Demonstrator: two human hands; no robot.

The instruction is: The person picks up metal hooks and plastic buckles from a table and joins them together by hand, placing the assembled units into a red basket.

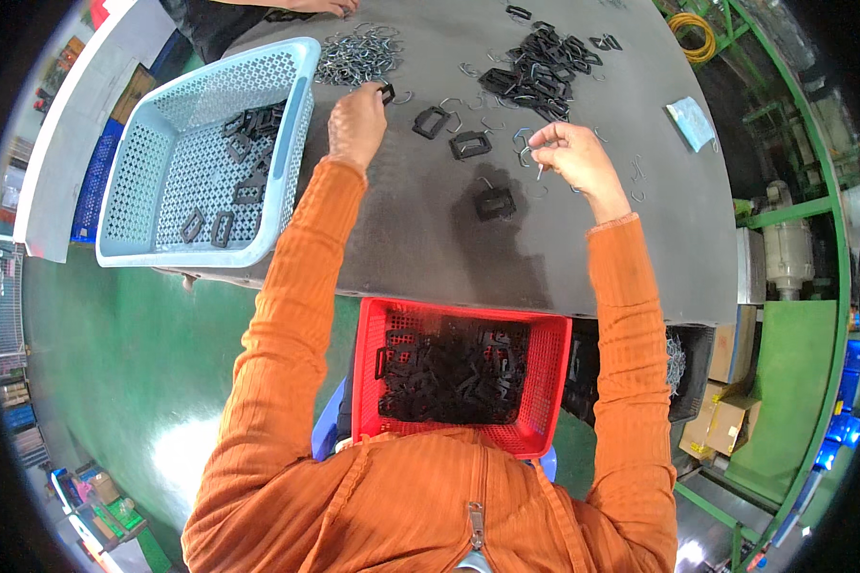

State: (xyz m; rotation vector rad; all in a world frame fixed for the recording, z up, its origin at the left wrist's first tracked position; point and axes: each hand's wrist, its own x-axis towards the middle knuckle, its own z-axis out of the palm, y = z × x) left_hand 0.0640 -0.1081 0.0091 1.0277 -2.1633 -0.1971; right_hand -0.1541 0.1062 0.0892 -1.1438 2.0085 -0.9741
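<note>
My left hand (355,126) is closed on a black rectangular buckle (387,93), just to the right of the blue basket. Farther right, my right hand (575,160) pinches a small bent metal hook (541,172) above the table. Between the hands lie single black buckles (432,121), some with wire hooks in or beside them. A heap of black buckles (540,72) lies beyond my right hand. A pile of silver metal hooks (358,57) sits past my left hand, with loose hooks strewn about.
A light blue basket (177,253) with several buckles stands at left on the dark table (392,248). A red basket (368,382) full of black parts is close before my body. A blue face mask (691,124) lies at right. Another person's hand (325,6) shows at the far edge.
</note>
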